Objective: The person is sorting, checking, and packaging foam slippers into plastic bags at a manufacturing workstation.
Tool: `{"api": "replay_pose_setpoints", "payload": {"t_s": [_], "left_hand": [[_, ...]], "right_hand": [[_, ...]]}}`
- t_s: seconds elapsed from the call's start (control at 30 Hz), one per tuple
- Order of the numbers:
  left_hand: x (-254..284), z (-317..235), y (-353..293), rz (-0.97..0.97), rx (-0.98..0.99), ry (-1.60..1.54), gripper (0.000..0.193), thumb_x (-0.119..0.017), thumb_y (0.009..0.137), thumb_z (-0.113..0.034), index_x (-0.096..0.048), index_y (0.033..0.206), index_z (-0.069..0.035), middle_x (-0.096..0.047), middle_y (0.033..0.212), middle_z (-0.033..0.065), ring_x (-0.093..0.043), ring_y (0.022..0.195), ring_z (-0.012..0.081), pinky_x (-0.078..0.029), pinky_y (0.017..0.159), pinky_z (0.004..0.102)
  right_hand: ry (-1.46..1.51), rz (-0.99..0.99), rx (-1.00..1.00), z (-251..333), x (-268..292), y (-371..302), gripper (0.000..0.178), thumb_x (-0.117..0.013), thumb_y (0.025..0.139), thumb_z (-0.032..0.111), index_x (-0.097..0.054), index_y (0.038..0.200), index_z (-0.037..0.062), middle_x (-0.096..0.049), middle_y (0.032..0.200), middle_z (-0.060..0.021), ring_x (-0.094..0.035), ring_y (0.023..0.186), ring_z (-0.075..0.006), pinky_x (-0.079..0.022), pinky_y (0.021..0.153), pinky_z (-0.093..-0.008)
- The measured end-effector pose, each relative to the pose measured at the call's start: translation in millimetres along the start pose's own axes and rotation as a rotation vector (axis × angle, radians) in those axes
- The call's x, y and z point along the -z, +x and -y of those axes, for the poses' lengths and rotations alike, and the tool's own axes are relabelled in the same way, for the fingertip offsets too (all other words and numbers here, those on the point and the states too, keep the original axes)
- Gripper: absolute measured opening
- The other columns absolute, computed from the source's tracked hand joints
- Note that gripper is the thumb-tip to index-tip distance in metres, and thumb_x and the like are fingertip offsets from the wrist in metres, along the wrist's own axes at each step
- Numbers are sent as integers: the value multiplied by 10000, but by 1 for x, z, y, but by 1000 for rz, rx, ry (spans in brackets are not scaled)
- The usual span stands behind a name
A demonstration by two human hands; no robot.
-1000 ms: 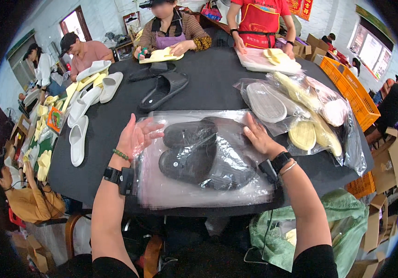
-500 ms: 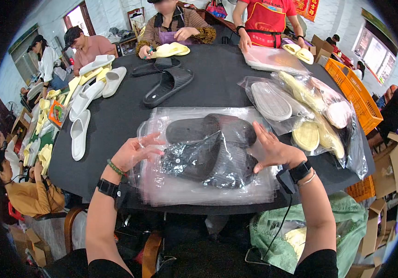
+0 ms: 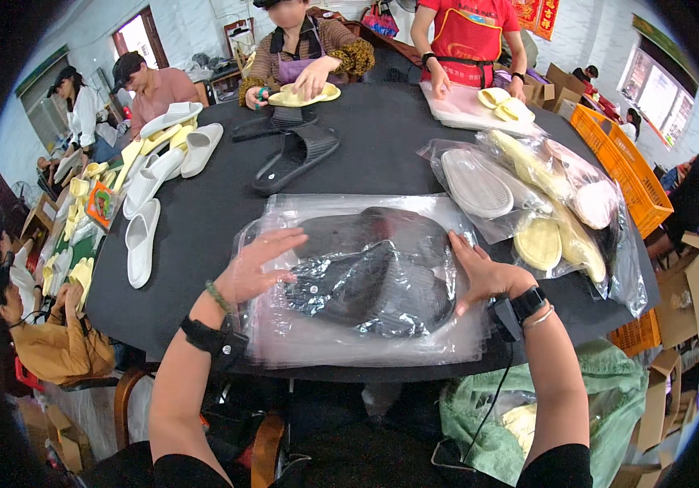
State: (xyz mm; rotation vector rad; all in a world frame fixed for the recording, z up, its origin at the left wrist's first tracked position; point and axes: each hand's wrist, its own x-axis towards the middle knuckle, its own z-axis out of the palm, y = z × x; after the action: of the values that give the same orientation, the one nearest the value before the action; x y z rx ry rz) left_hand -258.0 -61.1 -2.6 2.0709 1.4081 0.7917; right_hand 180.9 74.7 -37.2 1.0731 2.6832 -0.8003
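In front of me a pair of black slide slippers (image 3: 402, 281) lies inside a clear plastic bag (image 3: 341, 244). Under it is a stack of clear plastic bags (image 3: 349, 350). My left hand (image 3: 262, 264) rests at the bag's left end, fingers stretched out and spread, by the toe or heel ends of the slippers. At the right end my right hand (image 3: 484, 272) stands with thumb and fingers apart, its fingertips against the bag's edge beside the slippers. Beyond the bag, another pair of black slippers (image 3: 297, 154) lies bare on the dark table (image 3: 195, 317).
Bagged slippers (image 3: 479, 183) in white, yellow and pink cover the right side. Loose white slippers (image 3: 142, 244) lie at the left. Across the table, one person handles a yellow slipper (image 3: 305, 95); another stands by yellow slippers (image 3: 514, 108) on stacked bags. An orange crate (image 3: 622, 163) stands right.
The bag now covers the slippers further to the right, and my right hand has shifted slightly right and down with its edge. My left hand has moved a little right.
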Motion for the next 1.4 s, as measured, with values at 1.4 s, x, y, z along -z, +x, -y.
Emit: {"api": "replay_pose_setpoints", "payload": {"t_s": [1.4], "left_hand": [[-9, 87, 11, 158, -33, 389, 387, -610, 649, -2, -658, 1031, 37, -600, 1250, 271, -469, 1297, 436, -301, 1186, 483]], "right_hand": [[-160, -28, -89, 17, -11, 8, 1508, -882, 489, 561, -6, 1580, 0, -11, 1665, -199, 48, 1548, -306, -18, 1245, -438]]}}
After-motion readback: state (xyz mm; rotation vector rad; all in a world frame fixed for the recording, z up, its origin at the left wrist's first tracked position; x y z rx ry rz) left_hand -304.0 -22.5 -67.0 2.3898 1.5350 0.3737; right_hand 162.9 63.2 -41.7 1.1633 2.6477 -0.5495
